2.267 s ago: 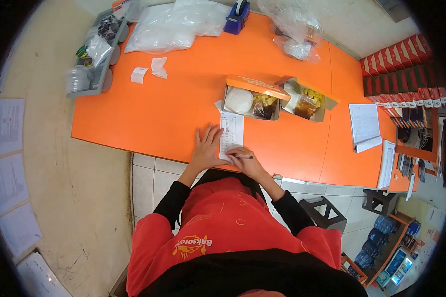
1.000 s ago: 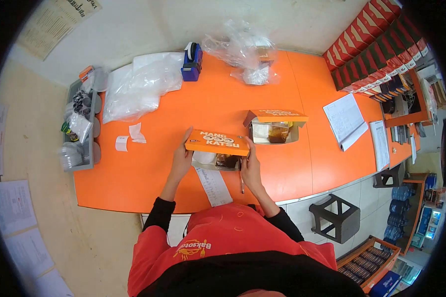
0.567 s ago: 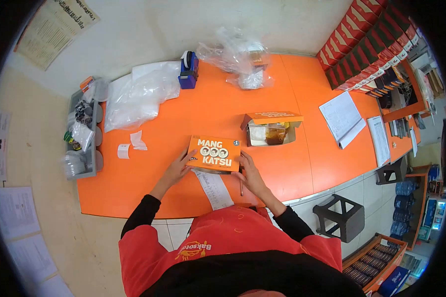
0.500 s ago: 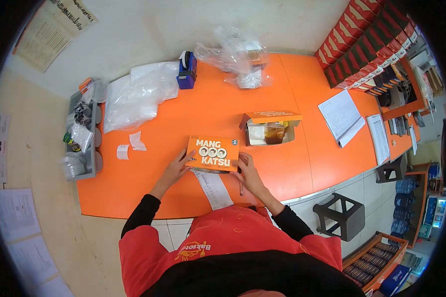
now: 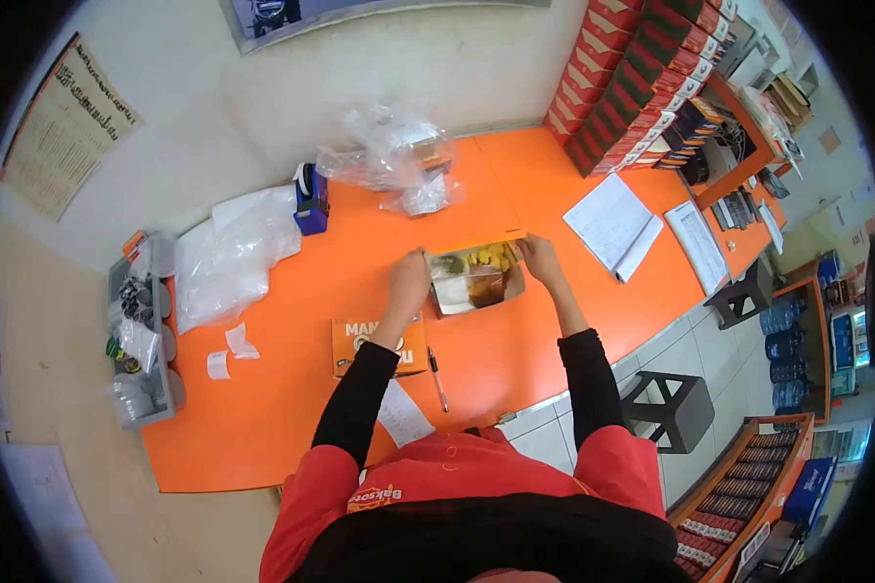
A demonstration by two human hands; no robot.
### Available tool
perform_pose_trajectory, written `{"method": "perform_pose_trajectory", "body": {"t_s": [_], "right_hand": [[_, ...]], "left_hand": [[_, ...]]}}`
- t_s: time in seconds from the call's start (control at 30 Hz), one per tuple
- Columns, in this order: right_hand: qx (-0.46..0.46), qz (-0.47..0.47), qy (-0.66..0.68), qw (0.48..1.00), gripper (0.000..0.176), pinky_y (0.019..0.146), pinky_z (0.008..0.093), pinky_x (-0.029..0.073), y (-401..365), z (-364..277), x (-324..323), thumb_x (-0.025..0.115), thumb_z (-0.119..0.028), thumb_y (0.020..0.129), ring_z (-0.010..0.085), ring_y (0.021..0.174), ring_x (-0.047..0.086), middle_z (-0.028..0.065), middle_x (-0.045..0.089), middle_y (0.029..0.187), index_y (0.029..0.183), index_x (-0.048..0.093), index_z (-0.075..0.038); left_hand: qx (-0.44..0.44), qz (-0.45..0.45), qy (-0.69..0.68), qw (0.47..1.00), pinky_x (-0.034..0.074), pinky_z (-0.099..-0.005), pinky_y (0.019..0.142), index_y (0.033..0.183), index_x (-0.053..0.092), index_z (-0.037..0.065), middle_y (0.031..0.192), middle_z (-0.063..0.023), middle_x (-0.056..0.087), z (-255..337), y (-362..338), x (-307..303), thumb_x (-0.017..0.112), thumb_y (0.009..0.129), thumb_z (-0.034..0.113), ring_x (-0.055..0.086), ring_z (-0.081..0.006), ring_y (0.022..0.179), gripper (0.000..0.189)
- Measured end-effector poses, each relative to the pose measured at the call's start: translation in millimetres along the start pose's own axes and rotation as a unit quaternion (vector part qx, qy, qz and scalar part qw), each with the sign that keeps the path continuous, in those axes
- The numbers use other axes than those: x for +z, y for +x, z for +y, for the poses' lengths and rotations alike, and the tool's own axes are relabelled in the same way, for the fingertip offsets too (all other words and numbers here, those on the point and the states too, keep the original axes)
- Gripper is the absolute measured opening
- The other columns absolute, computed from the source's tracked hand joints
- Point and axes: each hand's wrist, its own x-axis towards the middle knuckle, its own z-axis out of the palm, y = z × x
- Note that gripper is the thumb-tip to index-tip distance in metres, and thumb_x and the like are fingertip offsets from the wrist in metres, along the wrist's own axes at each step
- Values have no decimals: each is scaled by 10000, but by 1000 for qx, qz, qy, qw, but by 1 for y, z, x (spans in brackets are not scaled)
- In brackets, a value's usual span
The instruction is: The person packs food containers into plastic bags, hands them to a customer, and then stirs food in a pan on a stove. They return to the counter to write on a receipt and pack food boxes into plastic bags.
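Observation:
An open cardboard food box [image 5: 444, 306] stands on the orange table, its lid raised at the far side. Inside lie white rice, yellow pieces, something green and a brown sauce-coloured portion [image 5: 487, 288]. My left hand [image 5: 409, 284] grips the box's left rear corner, its fingertips partly hidden. At the right rear corner, my right hand [image 5: 540, 260] pinches the lid and side. A closed orange box [image 5: 352, 340] with printed lettering sits below my left forearm, which covers part of it. Beside that box are a pen [image 5: 437, 379] and a handwritten paper slip [image 5: 402, 416].
Clear plastic bags [image 5: 228, 262] and a blue tape dispenser [image 5: 311, 200] lie at the back left, near a grey tray [image 5: 173, 389] of small items. More wrapped plastic [image 5: 389, 155] is at the back. An open notebook [image 5: 608, 228] and stacked red boxes [image 5: 598, 78] stand right.
Both hands have left the closed orange box and moved up and right onto the open food box. Its lid now stands more upright. The camera view has shifted.

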Motion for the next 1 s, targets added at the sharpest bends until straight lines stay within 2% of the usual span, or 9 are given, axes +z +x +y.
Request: {"method": "perform_pose_trajectory", "body": {"t_s": [0.03,0.23,0.33,0.43,0.53,0.63,0.77,0.87,1.0], "right_hand": [[-16,-71,-36,997,279,676,366,469,7,4,-7,521,-72,820,347,784,576,192,593,944,1099,538,-66],[-44,-18,158,986,246,644,332,484,-18,0,-6,431,-111,899,216,778,622,120,627,781,1112,554,-86],[57,-121,114,984,257,641,307,487,-11,-19,-33,402,-148,923,163,767,608,100,623,811,1119,547,-68],[93,-202,72,972,270,627,318,475,2,8,-38,448,-187,905,180,670,583,135,592,783,1122,532,-51],[100,-116,174,973,302,625,324,469,-20,28,-11,437,-177,906,187,681,580,138,595,814,1173,494,-48],[146,-102,201,963,403,795,265,448,-47,8,6,396,-153,925,156,939,548,105,567,1016,1317,329,-86],[126,-150,341,919,655,983,339,303,-76,-5,9,451,-34,877,211,1200,360,147,335,1298,1382,43,-121],[-22,-155,325,933,694,884,343,397,-91,-8,1,561,-112,832,235,1122,447,182,401,1239,1364,118,-151],[28,-167,321,932,686,958,362,354,-97,-17,-9,630,-96,786,229,1173,385,129,329,1296,1318,198,-106]], "left_hand": [[-44,-66,-1,997,445,-424,728,1094,551,15,915,-240,579,-5,13,7,559,776,153,568,-349,871,347],[73,76,-178,979,459,-424,691,1071,559,-12,887,-272,577,-16,-13,36,454,847,104,575,-384,803,273],[-7,21,-254,967,454,-417,698,1118,538,3,887,-279,573,-11,-13,28,416,876,83,565,-404,813,283],[17,5,-196,980,455,-378,682,1269,387,30,839,-259,572,-10,-1,22,381,884,71,595,-339,788,387],[-42,-33,-242,969,444,-372,694,1337,272,57,999,-222,560,9,-7,18,375,851,14,594,-302,822,498],[100,37,-263,959,420,-343,820,1381,120,76,1237,-195,432,-3,-8,50,379,804,-12,523,-302,1030,638],[2,-256,-366,895,286,-330,995,1384,22,64,1393,-212,177,-9,-18,22,422,768,11,286,-286,1261,736],[89,-326,-339,878,327,-329,965,1385,-7,67,1397,-249,129,-30,-19,21,479,779,56,291,-316,1250,777],[244,-222,-177,927,391,-339,912,1392,25,105,1364,-248,208,-37,-22,21,560,813,215,375,-349,1186,796]]}}
